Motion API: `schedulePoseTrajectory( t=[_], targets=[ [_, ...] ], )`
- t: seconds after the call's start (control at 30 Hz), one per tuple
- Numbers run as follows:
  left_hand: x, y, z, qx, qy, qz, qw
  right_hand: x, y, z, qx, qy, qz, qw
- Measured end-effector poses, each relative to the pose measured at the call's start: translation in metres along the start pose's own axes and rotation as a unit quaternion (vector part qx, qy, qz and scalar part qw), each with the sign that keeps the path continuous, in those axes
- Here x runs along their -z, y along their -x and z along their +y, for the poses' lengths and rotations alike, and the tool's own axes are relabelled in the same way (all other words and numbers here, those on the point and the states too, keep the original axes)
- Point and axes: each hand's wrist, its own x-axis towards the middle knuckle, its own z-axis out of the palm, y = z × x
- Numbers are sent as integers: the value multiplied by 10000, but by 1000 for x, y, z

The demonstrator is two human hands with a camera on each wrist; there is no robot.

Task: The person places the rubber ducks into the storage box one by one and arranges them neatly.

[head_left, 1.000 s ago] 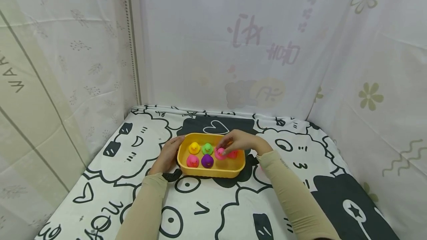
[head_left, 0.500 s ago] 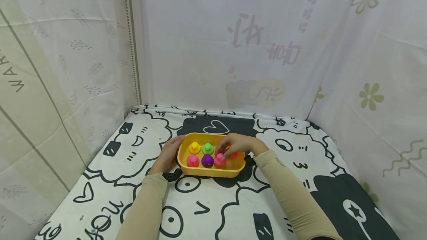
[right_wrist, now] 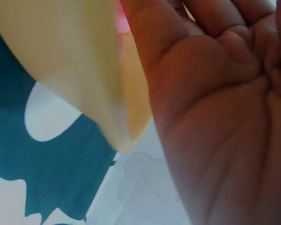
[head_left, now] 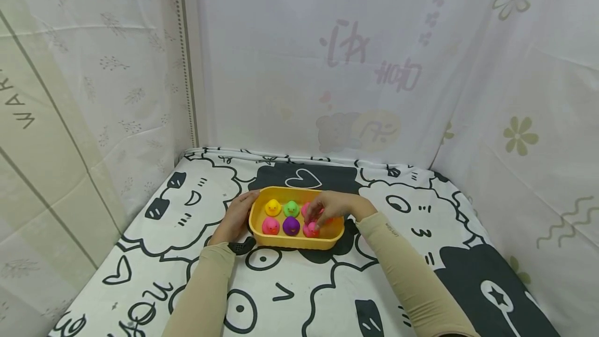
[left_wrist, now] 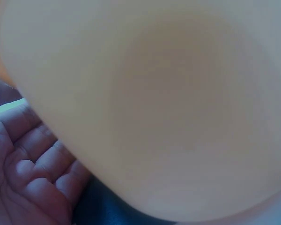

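Observation:
A yellow plastic tray [head_left: 292, 242] holds several small rubber ducks in two rows. My left hand [head_left: 237, 216] grips the tray's left end; the left wrist view shows its fingers [left_wrist: 40, 147] curled beside the tray wall. My right hand [head_left: 334, 206] reaches over the right end and pinches a pink rubber duck [head_left: 311, 230] in the front row. A purple duck [head_left: 291, 226] and another pink duck [head_left: 270, 225] sit to its left. Behind them are a yellow duck [head_left: 273, 207] and a green duck [head_left: 291, 208]. My right hand partly covers pink ducks at the back right.
The tray stands on a table with a black-and-white cartoon cloth [head_left: 281, 295]. Pale printed curtains [head_left: 299, 77] hang behind and at both sides. A black band [head_left: 242, 246] is on my left wrist.
My right hand has brought the pink duck from the back row forward to the front row, beside the purple one. The left hand stays on the tray.

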Motion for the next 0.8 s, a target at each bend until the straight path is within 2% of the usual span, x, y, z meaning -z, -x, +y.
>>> schedulePoseTrajectory(
  t=[0.8],
  targets=[
    [-1,1,0,-76,74,-45,9999,3,10,1,149,116,266,9995]
  ],
)
